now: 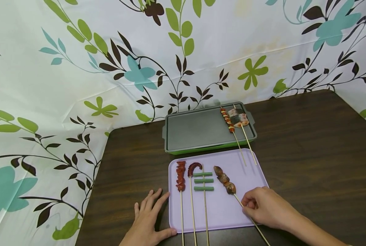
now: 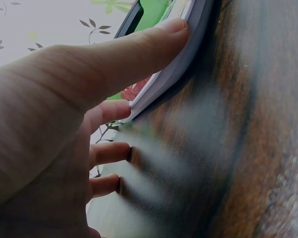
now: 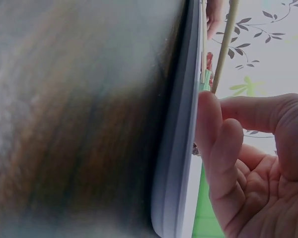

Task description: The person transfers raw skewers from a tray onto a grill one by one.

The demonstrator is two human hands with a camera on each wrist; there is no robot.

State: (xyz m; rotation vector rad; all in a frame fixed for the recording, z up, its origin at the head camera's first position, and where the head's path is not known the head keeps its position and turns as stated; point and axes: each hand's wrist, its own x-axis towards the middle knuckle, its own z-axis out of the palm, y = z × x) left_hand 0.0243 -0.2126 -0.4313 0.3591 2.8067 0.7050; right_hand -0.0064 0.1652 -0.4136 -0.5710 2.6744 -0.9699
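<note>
My right hand (image 1: 264,206) pinches the bare stick of a skewer of browned chunks (image 1: 224,180), which lies slanted over the right part of the lilac tray (image 1: 226,213). In the right wrist view thumb and fingertips meet on the stick (image 3: 225,44) beside the tray's edge. My left hand (image 1: 149,218) has its fingers spread at the tray's left side, thumb at the near left corner and fingertips down on the table. Also on the tray lie a skewer of red pieces (image 1: 180,176), a curled octopus tentacle skewer (image 1: 194,168) and a skewer of green bean pieces (image 1: 204,181).
Behind the tray stands a grey-topped green grill pan (image 1: 198,128). At its right end lie a red-and-pale skewer (image 1: 227,120) and a fish skewer (image 1: 239,118), their sticks reaching over the tray. A leaf-patterned cloth (image 1: 207,44) hangs behind the dark wooden table (image 1: 312,147).
</note>
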